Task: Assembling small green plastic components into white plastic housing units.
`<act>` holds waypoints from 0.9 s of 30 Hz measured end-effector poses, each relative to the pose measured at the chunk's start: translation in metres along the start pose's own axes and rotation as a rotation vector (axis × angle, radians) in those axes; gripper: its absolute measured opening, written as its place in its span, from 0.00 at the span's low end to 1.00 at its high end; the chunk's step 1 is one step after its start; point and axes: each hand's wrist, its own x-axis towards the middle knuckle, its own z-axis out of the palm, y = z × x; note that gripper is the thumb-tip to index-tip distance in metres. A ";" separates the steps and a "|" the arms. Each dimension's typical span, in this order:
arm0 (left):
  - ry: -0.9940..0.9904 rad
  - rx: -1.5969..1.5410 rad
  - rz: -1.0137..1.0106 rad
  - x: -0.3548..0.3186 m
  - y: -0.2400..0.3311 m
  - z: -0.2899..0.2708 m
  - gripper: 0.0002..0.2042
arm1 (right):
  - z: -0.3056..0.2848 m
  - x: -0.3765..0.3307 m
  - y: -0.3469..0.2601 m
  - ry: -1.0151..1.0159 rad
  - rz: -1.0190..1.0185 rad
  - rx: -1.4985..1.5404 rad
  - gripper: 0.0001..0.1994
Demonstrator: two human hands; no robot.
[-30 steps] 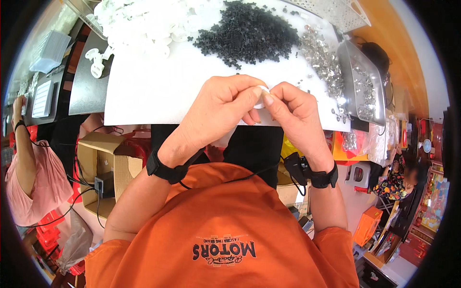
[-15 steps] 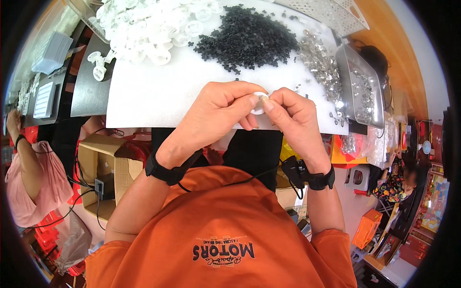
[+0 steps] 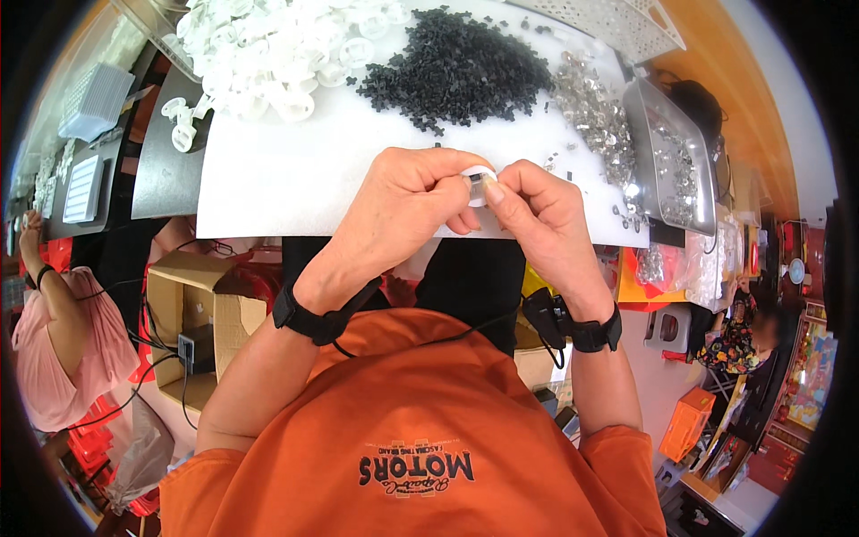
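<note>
Between my two hands is a small round white plastic part (image 3: 479, 199), held over the front of the white work sheet (image 3: 277, 192). A dark piece shows in its middle. My left hand (image 3: 412, 197) pinches its left side with thumb and fingers. From the right, my right hand (image 3: 541, 208) grips the same part, its thumb pressed on the face. Beyond my hands lies a heap of small black cross-shaped pieces (image 3: 461, 72). Left of that heap is a pile of white round plastic parts (image 3: 277, 54), and small shiny metal pieces (image 3: 595, 112) are scattered to its right.
A clear plastic tray (image 3: 667, 170) with metal pieces stands at the right edge. A white perforated basket (image 3: 617, 27) is at the far right. An open cardboard box (image 3: 201, 295) sits below on the left. A co-worker in a pink top (image 3: 72, 340) is at far left.
My left thumb has drawn back a little, and the dark piece in the white part now shows. The co-worker's hand at far left has shifted slightly. Both my hands keep their place.
</note>
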 end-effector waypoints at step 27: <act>-0.084 -0.286 0.095 -0.005 -0.008 -0.009 0.14 | -0.016 0.017 -0.036 -0.170 0.250 0.022 0.12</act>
